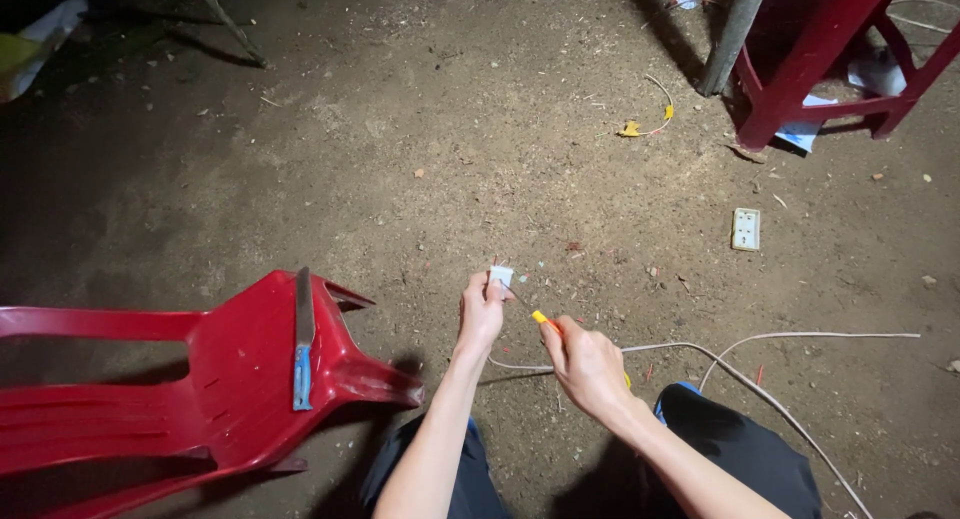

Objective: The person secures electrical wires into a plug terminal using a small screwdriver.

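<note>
My left hand [481, 314] pinches a small white plastic electrical fitting [500, 276] above the dirt floor. My right hand [588, 364] grips a screwdriver with a yellow-orange handle [545, 321]; its thin shaft points up-left to the fitting. A white cable [760, 389] trails from under my hands to the right and down across the ground. My knees in dark trousers show at the bottom edge.
A red plastic chair [200, 379] lies tipped at the left, with a blue-handled blade [303, 339] resting on it. A white wall socket plate [746, 229] lies on the dirt at the right. A red stool [820, 59] and a grey post [735, 34] stand at the top right.
</note>
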